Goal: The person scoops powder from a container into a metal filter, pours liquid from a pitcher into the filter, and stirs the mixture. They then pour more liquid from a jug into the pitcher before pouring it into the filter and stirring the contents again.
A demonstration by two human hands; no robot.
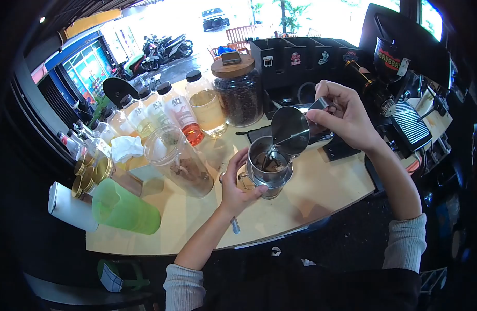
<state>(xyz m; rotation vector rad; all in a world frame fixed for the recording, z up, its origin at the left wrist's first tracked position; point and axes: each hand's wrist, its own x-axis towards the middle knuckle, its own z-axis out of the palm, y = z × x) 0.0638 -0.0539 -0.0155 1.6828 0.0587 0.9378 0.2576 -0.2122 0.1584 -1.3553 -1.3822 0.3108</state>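
Observation:
My right hand (341,115) grips the handle of a small metal pitcher (293,132), tilted down to the left. A thin stream of liquid runs from its lip into a metal coffee dripper (273,177). Dark contents, probably coffee grounds, show inside the dripper, which sits on a glass mug (271,193). My left hand (237,184) is curled round the dripper's left side, thumb at the front; how far its fingers also touch the mug is hidden. Below my left wrist lies a metal spoon (235,225), partly covered by the arm.
Left of my hands stand a tall clear canister (184,171) of brown powder and a green jug (127,207). Behind are a jar of coffee beans (239,98) and several bottles (206,106). A coffee grinder (386,67) stands right. The counter's curved front edge (295,228) is near me.

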